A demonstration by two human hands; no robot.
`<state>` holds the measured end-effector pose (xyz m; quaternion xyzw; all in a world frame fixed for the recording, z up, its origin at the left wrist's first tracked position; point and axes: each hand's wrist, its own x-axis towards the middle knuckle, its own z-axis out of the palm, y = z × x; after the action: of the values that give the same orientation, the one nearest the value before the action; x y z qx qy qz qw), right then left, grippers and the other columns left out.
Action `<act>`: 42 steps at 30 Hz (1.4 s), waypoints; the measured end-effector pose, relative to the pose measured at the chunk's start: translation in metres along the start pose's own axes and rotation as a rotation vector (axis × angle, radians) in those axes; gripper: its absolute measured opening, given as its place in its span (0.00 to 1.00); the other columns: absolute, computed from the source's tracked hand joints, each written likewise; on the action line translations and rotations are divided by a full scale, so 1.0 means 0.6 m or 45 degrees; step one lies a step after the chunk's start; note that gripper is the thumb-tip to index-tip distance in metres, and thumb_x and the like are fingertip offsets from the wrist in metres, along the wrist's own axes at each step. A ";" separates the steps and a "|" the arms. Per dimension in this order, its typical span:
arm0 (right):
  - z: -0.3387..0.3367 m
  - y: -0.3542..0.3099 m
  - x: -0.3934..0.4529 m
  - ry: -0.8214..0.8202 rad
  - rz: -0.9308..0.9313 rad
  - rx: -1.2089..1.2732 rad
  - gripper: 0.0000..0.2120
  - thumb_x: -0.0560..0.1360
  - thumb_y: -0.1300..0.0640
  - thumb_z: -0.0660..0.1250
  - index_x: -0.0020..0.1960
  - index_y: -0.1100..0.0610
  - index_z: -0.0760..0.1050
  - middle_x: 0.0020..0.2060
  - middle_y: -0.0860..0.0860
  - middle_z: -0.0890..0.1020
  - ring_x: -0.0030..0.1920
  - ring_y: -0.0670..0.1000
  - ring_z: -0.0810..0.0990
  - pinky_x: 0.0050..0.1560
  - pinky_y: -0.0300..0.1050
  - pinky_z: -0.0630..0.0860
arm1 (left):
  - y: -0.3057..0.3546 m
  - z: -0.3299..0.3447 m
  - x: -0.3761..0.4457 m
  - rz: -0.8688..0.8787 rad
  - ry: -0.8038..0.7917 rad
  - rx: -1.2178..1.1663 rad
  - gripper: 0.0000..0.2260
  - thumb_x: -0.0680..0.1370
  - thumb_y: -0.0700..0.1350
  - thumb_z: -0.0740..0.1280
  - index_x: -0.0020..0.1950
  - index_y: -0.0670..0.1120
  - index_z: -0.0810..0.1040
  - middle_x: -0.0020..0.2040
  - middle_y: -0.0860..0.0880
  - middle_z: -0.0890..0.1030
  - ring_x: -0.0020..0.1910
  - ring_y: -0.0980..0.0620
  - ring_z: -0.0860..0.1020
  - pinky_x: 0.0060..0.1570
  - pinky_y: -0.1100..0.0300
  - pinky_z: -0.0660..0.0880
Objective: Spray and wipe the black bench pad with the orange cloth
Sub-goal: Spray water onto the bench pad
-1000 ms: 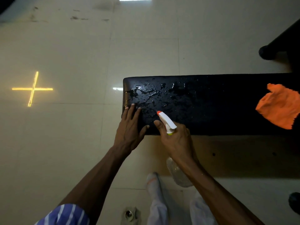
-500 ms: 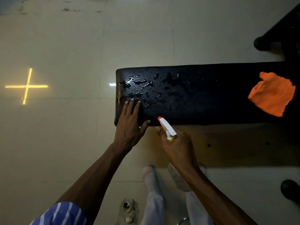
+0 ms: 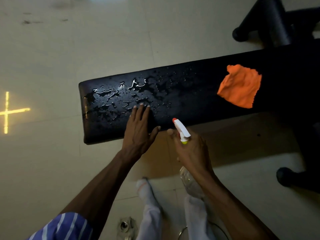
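A: Head view: left hand [image 3: 138,130] flat, fingers spread, bracing the wet bench pad [image 3: 190,94]?
B: Yes. Right hand [image 3: 192,151] grips spray bottle [image 3: 181,129], nozzle padward. Orange cloth [image 3: 239,85] parked on dry far end.

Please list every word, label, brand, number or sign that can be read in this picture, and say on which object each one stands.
There is no readable text in this picture.
Spray bottle in the right hand: no label or brand visible.
Orange cloth: plain, no tag showing.
Black bench pad: only water drops, no print.
Floor: a glowing yellow cross, a plus-shaped mark, not a letter or number.
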<state>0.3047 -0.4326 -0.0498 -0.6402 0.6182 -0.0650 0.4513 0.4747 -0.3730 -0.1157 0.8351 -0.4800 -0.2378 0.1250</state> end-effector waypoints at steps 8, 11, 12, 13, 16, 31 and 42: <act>-0.092 0.039 0.057 0.174 0.031 0.015 0.26 0.76 0.32 0.69 0.47 0.57 0.83 0.35 0.58 0.82 0.43 0.65 0.84 0.47 0.60 0.81 | 0.087 0.034 0.047 0.069 -0.060 0.029 0.38 0.82 0.61 0.64 0.85 0.46 0.53 0.86 0.44 0.53 0.86 0.42 0.47 0.85 0.47 0.49; -0.126 0.051 0.076 0.116 0.068 0.064 0.25 0.76 0.31 0.68 0.46 0.54 0.80 0.35 0.54 0.83 0.42 0.62 0.86 0.47 0.58 0.82 | 0.118 0.043 0.062 0.080 -0.076 0.019 0.38 0.83 0.61 0.64 0.85 0.45 0.53 0.86 0.44 0.52 0.86 0.43 0.46 0.85 0.47 0.49; -0.134 0.053 0.081 0.145 0.052 0.064 0.22 0.76 0.32 0.70 0.45 0.52 0.81 0.31 0.52 0.80 0.41 0.62 0.84 0.45 0.55 0.80 | 0.128 0.044 0.067 0.081 -0.081 0.016 0.38 0.83 0.61 0.64 0.85 0.46 0.53 0.86 0.44 0.52 0.86 0.43 0.46 0.85 0.47 0.48; -0.143 0.054 0.085 0.187 0.031 0.052 0.19 0.76 0.34 0.71 0.43 0.50 0.82 0.27 0.49 0.75 0.40 0.62 0.82 0.43 0.52 0.77 | 0.138 0.045 0.073 0.082 -0.084 0.009 0.37 0.83 0.60 0.64 0.85 0.45 0.53 0.86 0.44 0.51 0.86 0.43 0.46 0.84 0.48 0.48; -0.173 0.061 0.096 0.219 0.059 0.068 0.17 0.77 0.36 0.71 0.46 0.50 0.85 0.27 0.47 0.73 0.44 0.65 0.81 0.44 0.54 0.77 | 0.171 0.046 0.093 0.074 -0.073 -0.037 0.35 0.84 0.57 0.65 0.85 0.44 0.54 0.86 0.44 0.54 0.85 0.42 0.48 0.84 0.49 0.48; -0.368 0.137 0.215 0.180 -0.272 0.364 0.09 0.77 0.41 0.71 0.51 0.45 0.77 0.33 0.42 0.81 0.35 0.42 0.81 0.40 0.33 0.72 | 0.451 0.095 0.289 -0.141 -0.126 -0.417 0.26 0.78 0.55 0.73 0.69 0.41 0.72 0.66 0.41 0.75 0.64 0.42 0.75 0.62 0.48 0.74; -0.421 0.074 0.317 0.227 -0.556 0.475 0.14 0.80 0.48 0.72 0.54 0.58 0.74 0.47 0.49 0.82 0.49 0.52 0.84 0.53 0.55 0.83 | 0.425 0.007 0.258 -0.312 -0.311 -0.987 0.10 0.80 0.44 0.73 0.60 0.43 0.83 0.53 0.48 0.88 0.58 0.43 0.85 0.57 0.50 0.83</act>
<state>0.1537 -0.7122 -0.0217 -0.6558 0.4805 -0.3291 0.4803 0.3492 -0.6361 -0.0504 0.7429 -0.2634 -0.5111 0.3428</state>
